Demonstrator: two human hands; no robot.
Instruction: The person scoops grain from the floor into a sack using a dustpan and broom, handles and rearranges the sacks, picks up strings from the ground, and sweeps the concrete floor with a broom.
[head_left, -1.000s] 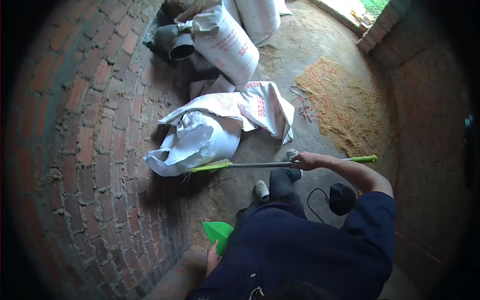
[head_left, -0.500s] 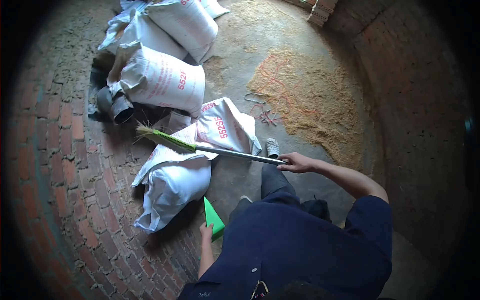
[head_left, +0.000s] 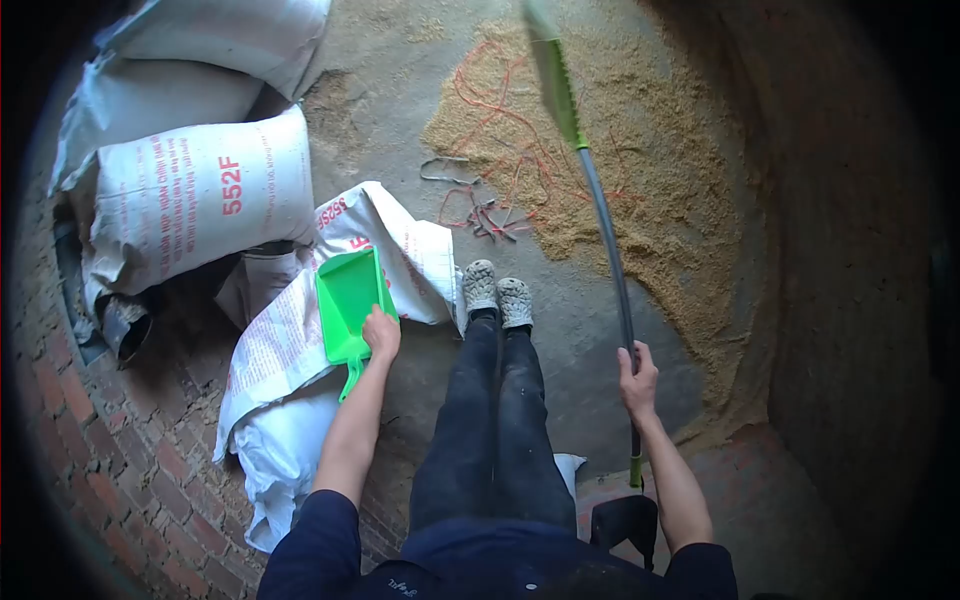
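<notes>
My left hand (head_left: 381, 334) grips a bright green dustpan (head_left: 345, 290) by its side edge, with the pan's hollow facing up. It is held over a crumpled white sack (head_left: 275, 335) with red print. In my right hand (head_left: 638, 378) is the metal handle of a broom (head_left: 607, 235), the fingers wrapped round its lower part. The broom points away from me. Its green and pale head, smeared by motion, is over the far side of a spread of yellowish grain or husks (head_left: 600, 220). Red strings (head_left: 500, 105) and grey ties lie on that spread.
Full white sacks (head_left: 205, 190) are piled at the left, beside a dark pipe end (head_left: 128, 328). A brick surface (head_left: 130, 440) runs along the lower left. To the right rises a brown wall (head_left: 850, 230). A black bag-like object (head_left: 625, 525) is near my right hip.
The broom has swung from pointing left over the sacks to pointing forward over the grain. My left hand has raised the dustpan forward from my side. My body now faces the spread more squarely.
</notes>
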